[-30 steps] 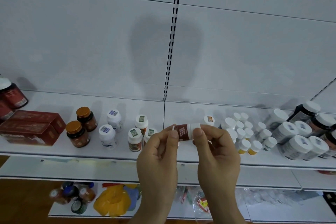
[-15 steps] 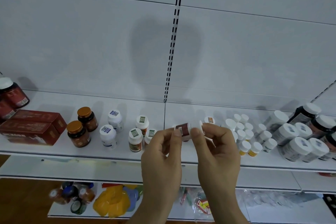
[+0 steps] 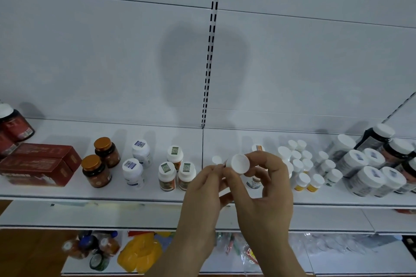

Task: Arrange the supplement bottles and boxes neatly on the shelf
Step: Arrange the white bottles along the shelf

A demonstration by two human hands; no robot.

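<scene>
Small white-capped plastic bottle (image 3: 236,163) pinched between your left hand (image 3: 202,189) and right hand (image 3: 267,189); light, smooth; grip body, not cap

Held bottle (image 3: 236,163): we see it between left grip (image 3: 203,189) and right grip (image 3: 265,186), in front of the shelf (image 3: 56,193), cap toward us.
Left of the grips: three bottles (image 3: 175,170) just beside; two more bottles (image 3: 136,164) further left; then two jars (image 3: 101,162); boxes (image 3: 38,164) far left, a jar (image 3: 13,123) behind them.
Right of the grips: small bottles (image 3: 308,168) in rows just beside; bigger bottles (image 3: 373,164) farther right.
Behind the grips: one small cap (image 3: 216,159) on the shelf.
Below the grips: lower shelf (image 3: 337,263) with packets (image 3: 139,252) and bottles (image 3: 90,247) to the left.
</scene>
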